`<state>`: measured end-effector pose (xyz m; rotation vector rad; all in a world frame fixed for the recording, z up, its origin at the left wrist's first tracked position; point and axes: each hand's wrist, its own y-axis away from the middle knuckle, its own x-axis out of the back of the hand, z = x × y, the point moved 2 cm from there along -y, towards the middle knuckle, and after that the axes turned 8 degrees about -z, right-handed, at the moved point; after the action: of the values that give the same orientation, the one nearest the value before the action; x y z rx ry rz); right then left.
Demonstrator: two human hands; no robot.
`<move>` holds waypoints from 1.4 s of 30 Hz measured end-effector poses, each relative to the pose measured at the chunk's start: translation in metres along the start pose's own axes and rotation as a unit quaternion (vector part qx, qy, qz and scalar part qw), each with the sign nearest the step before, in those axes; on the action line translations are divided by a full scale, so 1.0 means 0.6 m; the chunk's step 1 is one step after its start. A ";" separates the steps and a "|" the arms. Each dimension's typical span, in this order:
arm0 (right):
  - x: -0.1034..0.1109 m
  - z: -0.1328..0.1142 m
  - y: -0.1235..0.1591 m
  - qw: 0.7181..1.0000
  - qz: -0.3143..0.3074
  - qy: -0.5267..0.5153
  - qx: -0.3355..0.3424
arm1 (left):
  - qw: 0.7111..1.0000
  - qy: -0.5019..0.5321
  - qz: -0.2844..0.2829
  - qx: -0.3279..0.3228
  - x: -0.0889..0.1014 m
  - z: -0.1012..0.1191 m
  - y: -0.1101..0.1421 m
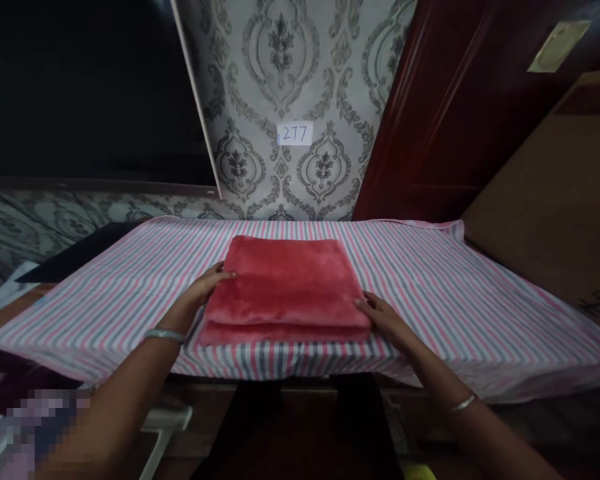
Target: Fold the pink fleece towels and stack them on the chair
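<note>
A red plush blanket [290, 280], folded into a thick rectangle, lies flat near the front edge of the table. Its lower layer sticks out slightly beyond the upper one along the side nearest me. My left hand [211, 281] grips the blanket's left edge, thumb on top and the other fingers partly hidden at the side. At the right edge, close to the front corner, my right hand [381, 316] holds it in the same way, with the thumb on the upper face. Under the blanket a striped pink, grey and white cloth [420, 280] covers the table.
A large dark screen [90, 93] hangs on the left of the patterned wall, beside a paper label reading 277 [295, 133]. On the right stand a dark red door [445, 113] and a big cardboard box [550, 200]. Below the table's left front is a pale frame [163, 427].
</note>
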<state>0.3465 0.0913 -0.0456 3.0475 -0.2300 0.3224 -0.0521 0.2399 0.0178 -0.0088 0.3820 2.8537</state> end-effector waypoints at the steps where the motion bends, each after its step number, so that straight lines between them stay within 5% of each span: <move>1: 0.006 0.014 -0.005 1.000 -0.001 0.003 -0.024 | 1.000 -0.004 0.000 0.008 0.004 -0.011 -0.003; 6: 0.022 -0.007 -0.066 0.999 0.023 0.037 -0.009 | 0.978 -0.181 0.084 -0.060 0.024 0.025 -0.029; 8: 0.011 -0.040 -0.104 0.995 0.045 0.082 0.034 | 0.941 -0.296 0.113 -0.118 0.012 0.057 -0.044; 12: -0.045 -0.125 -0.189 0.967 0.049 0.215 0.128 | 0.837 -0.507 0.051 -0.201 -0.064 0.107 -0.069; 16: -0.108 -0.186 -0.247 0.927 0.055 0.350 0.119 | 0.762 -0.627 0.069 -0.145 -0.130 0.115 -0.090; 19: -0.140 -0.174 -0.258 0.902 0.078 0.420 0.057 | 0.733 -0.664 0.108 -0.098 -0.140 0.082 -0.109; 24: -0.160 -0.096 -0.255 0.878 0.101 0.464 0.057 | 0.729 -0.670 0.122 -0.076 -0.116 0.010 -0.135; 28: -0.151 -0.064 -0.267 0.889 0.105 0.437 0.089 | 0.741 -0.656 0.108 -0.096 -0.103 -0.004 -0.143; 42: -0.152 -0.076 -0.265 0.882 0.094 0.457 0.070 | 0.719 -0.676 0.132 -0.091 -0.114 -0.002 -0.136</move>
<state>0.2736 0.2648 -0.0291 2.6035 -0.4315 1.7575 0.0352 0.2982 -0.0019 2.0291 -0.2521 2.2423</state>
